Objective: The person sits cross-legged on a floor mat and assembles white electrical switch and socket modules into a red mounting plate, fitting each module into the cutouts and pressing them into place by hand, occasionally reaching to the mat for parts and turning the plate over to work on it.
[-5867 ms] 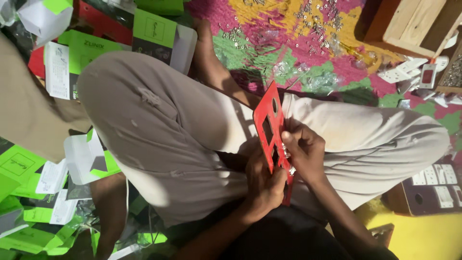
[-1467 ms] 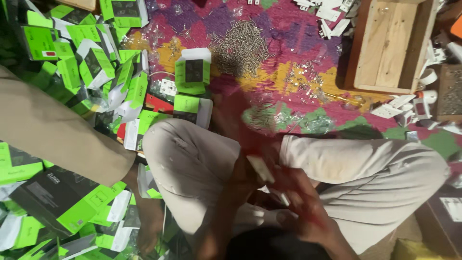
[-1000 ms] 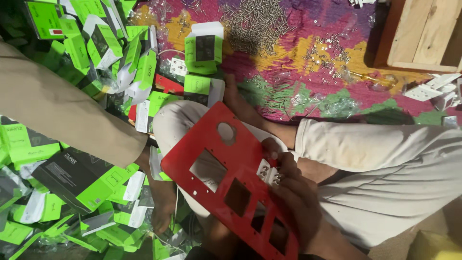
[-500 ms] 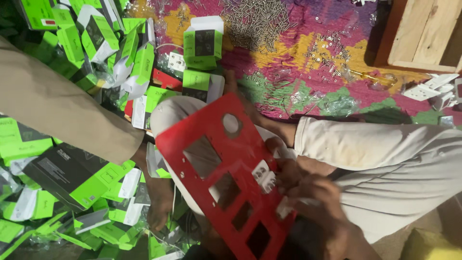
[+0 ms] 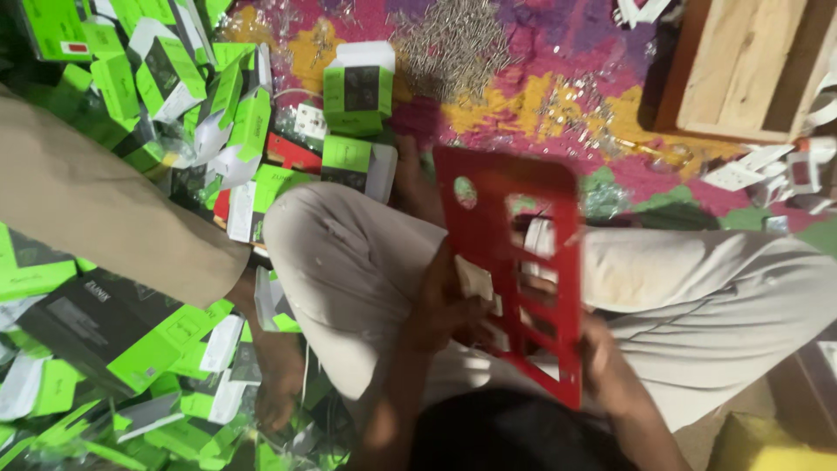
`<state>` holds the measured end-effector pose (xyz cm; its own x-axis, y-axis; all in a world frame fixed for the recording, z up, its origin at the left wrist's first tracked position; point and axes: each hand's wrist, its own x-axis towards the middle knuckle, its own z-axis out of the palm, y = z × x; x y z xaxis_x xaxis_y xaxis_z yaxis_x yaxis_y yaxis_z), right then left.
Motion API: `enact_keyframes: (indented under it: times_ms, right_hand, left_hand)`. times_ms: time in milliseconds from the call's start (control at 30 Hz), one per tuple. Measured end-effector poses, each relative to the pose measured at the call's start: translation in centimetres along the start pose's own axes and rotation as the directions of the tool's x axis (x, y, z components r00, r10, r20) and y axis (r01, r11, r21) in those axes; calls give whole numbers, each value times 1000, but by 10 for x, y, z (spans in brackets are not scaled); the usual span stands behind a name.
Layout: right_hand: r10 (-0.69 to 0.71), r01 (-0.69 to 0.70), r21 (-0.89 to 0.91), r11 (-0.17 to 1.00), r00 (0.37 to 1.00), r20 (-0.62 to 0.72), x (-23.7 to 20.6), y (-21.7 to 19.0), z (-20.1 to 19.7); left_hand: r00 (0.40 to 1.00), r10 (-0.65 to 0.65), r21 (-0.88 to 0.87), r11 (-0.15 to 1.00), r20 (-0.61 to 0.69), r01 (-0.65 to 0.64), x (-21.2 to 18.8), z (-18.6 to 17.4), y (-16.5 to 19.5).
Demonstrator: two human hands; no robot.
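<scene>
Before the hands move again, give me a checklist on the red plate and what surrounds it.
1. Right hand grips the red cutout plate at its lower edge: ok.
2. Left hand steadies the plate's left side: ok.
3. Small white part seated in a cutout: cannot tell.
4. Plate held over the lap, upright enough to see through: ok.
5. Pile of metal screws on the mat, apart from both hands: ok.
6. Green boxes crowd the left side: not ok.

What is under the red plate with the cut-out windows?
Under the red plate lie the person's beige-trousered legs, seen through its windows. The left hand presses a small white part there; the rest is covered.
</scene>
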<state>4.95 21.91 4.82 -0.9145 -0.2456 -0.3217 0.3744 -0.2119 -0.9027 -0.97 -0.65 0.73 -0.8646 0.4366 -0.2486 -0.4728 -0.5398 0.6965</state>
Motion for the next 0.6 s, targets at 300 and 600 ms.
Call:
enact_keyframes:
  times_ms: [300, 600]
  right_hand:
    - [-424, 37, -661, 749, 793, -437, 157, -42, -105]
    - [-329, 435, -854, 285, 881, 339, 369, -8, -40]
  left_hand:
    - [934, -37, 736, 605, -355, 304, 11, 20, 23]
    - [907, 374, 906, 423, -194, 20, 3, 20, -34]
